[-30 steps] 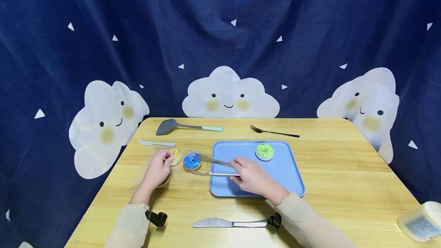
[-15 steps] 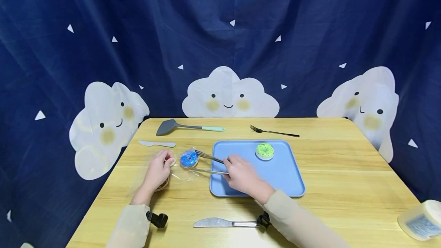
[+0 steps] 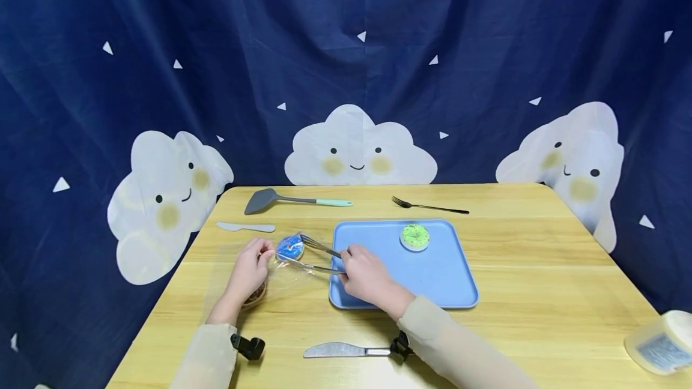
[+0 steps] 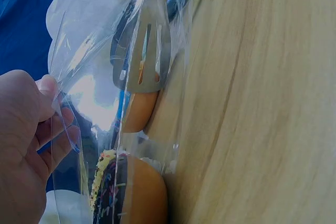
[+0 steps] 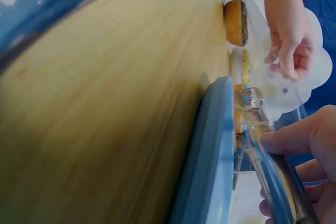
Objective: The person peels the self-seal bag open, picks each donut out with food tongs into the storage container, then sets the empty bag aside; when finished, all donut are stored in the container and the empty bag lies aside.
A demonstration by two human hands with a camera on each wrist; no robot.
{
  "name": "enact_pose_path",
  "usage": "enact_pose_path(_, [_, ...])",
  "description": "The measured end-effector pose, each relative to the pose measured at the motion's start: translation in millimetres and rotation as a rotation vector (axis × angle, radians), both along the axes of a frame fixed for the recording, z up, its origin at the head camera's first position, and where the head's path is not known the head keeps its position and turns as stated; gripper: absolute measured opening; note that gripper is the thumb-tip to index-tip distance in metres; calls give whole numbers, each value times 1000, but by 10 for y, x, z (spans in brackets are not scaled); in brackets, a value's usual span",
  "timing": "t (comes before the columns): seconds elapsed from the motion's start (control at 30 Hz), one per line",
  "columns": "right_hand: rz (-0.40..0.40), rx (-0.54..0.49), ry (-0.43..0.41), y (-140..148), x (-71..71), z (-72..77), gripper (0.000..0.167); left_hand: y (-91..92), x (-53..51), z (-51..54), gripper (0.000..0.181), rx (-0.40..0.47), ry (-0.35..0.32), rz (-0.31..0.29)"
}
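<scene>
Fingers [image 4: 60,151] of the left hand [image 3: 250,264] pinch clear plastic [image 4: 97,95], while those of the right hand [image 3: 367,275] grip metal tongs [image 4: 153,45] that cross the left rim of a blue tray [image 3: 435,272]. At the tongs' heads, left of the tray, sits the blue donut [image 3: 288,248], with plastic over it. A dark-iced donut [image 3: 256,297] (half hidden by the left wrist) and a yellow one [image 5: 247,69] crowd that side of the tabletop [image 3: 540,293]; a green donut [image 3: 415,236] lies on the tray. Beyond lie a spatula [image 3: 294,199], pale knife [image 3: 245,227] and fork [image 3: 432,208]. A tub [image 3: 676,329] bears a label [image 3: 664,353], its writing too blurred to read.
</scene>
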State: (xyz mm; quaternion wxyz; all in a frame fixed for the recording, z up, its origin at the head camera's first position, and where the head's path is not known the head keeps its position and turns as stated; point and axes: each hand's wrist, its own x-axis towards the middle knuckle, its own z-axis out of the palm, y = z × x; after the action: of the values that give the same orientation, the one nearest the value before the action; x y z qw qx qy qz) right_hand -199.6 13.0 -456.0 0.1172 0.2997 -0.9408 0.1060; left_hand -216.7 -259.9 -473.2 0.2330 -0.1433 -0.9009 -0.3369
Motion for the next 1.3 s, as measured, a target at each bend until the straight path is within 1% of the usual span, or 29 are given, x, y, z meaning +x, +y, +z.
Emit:
enact_pose_path(0.13, [14,-1,15,-15,-19,-43,40,-10,7,-4,17,9,-11,10])
enact_pose_path(0.33, [28,12,22,1,-36,-79,37,-34,24,-1,15,39,-47,28])
enact_pose_path(0.6, [50,-30,28,124,-2,-49,38,-49,41,1,14,53,-80,43])
enact_pose_path(0.8, [68,-91,78,348,28,-4,41,-39,43,17,13,44,-61,47])
enact_pose_path(1.0, [105,-148,162,623,98,17,43,-50,36,10,13,36,-47,50])
enact_pose_path(1.17, [102,-159,199,856,186,39,43,-61,36,8,13,42,-53,57])
enact_pose_path(1.3, [78,-184,208,1075,250,32,44,-63,27,12,13,36,-39,50])
